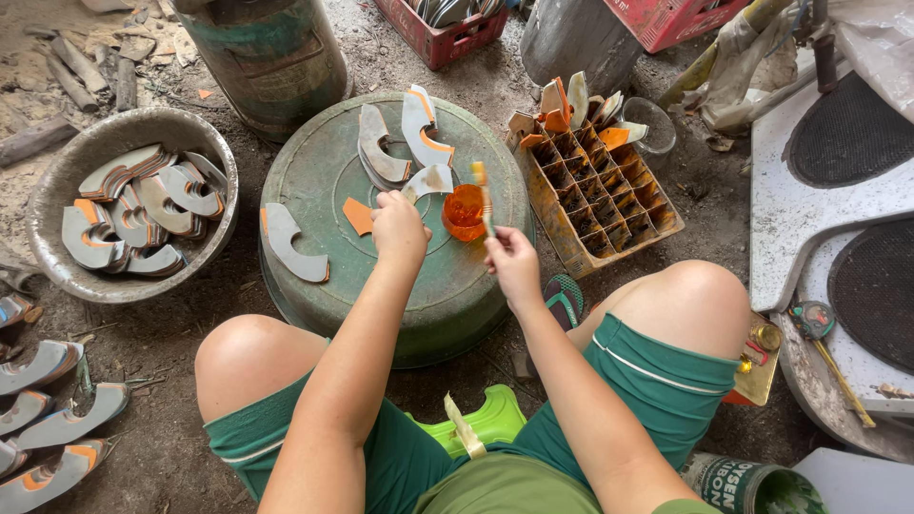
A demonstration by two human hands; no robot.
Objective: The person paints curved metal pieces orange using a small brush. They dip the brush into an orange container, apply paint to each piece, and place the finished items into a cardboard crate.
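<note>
My left hand [398,228] rests on the round green drum top [324,171], fingers closed on the end of a curved grey shoe-sole piece [430,180]. My right hand [510,259] grips a small brush [482,195] whose bristled end stands over a little orange cup [464,211] of orange liquid. More curved grey and orange-edged pieces [381,148] lie at the drum's far side, another one [290,243] lies at its left, and a small orange scrap [358,216] sits by my left hand.
A metal basin [57,266] at left holds several curved pieces. More soles [48,419] lie on the dirt floor lower left. A divided orange crate [600,195] stands right of the drum. Red crates, a barrel and a white grilled object [838,190] ring the spot.
</note>
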